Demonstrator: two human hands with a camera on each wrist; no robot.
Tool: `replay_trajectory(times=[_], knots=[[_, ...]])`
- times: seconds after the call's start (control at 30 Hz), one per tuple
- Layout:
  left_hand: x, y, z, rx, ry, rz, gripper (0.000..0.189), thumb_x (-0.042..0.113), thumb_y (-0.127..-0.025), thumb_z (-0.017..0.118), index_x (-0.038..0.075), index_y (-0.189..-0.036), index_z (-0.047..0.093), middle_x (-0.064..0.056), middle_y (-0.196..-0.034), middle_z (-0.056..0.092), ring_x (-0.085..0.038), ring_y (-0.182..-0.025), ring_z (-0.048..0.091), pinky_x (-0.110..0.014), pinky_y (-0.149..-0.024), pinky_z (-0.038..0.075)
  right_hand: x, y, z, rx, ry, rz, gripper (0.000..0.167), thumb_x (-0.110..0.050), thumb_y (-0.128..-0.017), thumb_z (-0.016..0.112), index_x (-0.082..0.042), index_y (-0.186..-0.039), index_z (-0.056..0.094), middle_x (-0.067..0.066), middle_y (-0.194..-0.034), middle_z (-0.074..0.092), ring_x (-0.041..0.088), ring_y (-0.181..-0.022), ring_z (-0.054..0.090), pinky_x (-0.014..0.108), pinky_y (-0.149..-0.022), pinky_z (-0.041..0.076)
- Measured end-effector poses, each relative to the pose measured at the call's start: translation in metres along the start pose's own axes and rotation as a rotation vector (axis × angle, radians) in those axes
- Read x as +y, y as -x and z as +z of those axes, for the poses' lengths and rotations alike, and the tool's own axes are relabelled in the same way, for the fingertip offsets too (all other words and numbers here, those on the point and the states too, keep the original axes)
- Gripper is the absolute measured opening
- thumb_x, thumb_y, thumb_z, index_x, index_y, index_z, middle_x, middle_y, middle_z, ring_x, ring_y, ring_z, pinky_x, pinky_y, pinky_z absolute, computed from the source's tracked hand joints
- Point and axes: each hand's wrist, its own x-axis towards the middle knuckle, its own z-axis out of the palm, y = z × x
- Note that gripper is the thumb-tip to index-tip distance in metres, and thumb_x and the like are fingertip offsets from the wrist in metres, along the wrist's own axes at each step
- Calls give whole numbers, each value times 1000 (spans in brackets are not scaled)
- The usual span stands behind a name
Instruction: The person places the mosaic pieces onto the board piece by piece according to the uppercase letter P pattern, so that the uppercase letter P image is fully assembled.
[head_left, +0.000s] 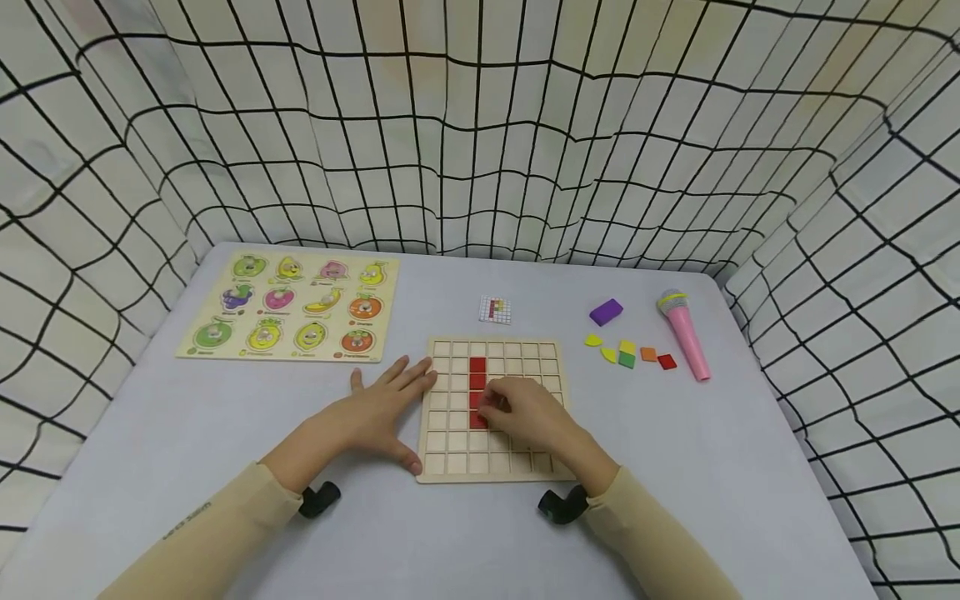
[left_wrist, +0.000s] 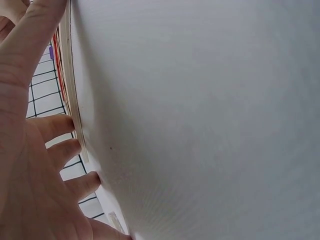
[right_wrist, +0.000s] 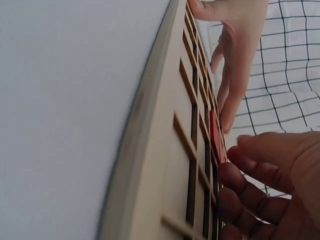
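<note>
A wooden grid board (head_left: 454, 469) lies flat in the middle of the table, with several red square tiles (head_left: 477, 365) in one column. My left hand (head_left: 375, 412) is spread along the board's left side, thumb near the lower corner and fingertips at the upper edge. In the left wrist view, the left hand (left_wrist: 40, 175) touches the rim. Over the grid, my right hand (head_left: 536, 414) has bent fingers, its tips at the lowest red tiles. The right wrist view shows these fingers (right_wrist: 255, 200) beside a red tile (right_wrist: 216, 135); no lifted tile is visible between them.
A small pattern card (head_left: 495, 310) lies behind the board. To the right are a purple block (head_left: 606, 312), yellow pieces (head_left: 593, 340), a green tile (head_left: 626, 359), an orange tile (head_left: 648, 354), a loose red tile (head_left: 667, 362) and a pink toy microphone (head_left: 687, 342). A fruit puzzle board (head_left: 292, 308) lies back left.
</note>
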Motion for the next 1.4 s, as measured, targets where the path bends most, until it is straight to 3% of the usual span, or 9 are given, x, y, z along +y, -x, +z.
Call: replay_trajectory(times=[0.3,0.57,0.87,1.0,1.17,1.4], knots=[[0,-1,-1,2,-5,4,138,77,-55,86,14,-164,29,-9,-174,15,-44,-159,11,-95,-97,9,19,14,-23,81,16,76,9,-26,-99,71,-17,-101,73,-8,-88,66,10,-80,57,29,-73,51],[3,-1,-2,-1,2,5,137,75,-56,88,13,-164,30,-10,-174,16,-44,-159,11,-95,-98,10,43,26,-42,123,104,160,12,-28,-98,72,-17,-102,73,-5,-95,66,13,-86,60,32,-77,53],[1,-2,0,3,2,12,138,78,-56,86,14,-164,30,-9,-174,15,-44,-159,11,-95,-97,9,76,41,-59,217,217,185,21,-24,-98,70,-10,-113,72,12,-125,66,31,-116,64,49,-96,54],[1,-3,0,2,4,18,138,79,-55,85,14,-164,30,-8,-175,14,-43,-160,9,-95,-98,9,94,45,-65,254,232,274,32,-24,-99,66,-8,-126,68,20,-139,58,40,-128,57,57,-104,49],[1,-3,0,-11,7,14,139,80,-55,84,14,-164,29,-8,-175,13,-43,-160,8,-94,-98,8,111,55,-79,285,272,388,46,-23,-101,59,-4,-143,56,29,-147,47,51,-131,49,67,-102,45],[1,-2,-1,1,19,15,137,77,-56,87,13,-163,31,-9,-174,15,-44,-159,11,-95,-98,9,131,69,-99,207,345,467,54,-18,-107,42,5,-155,37,35,-154,37,59,-135,41,72,-100,44]])
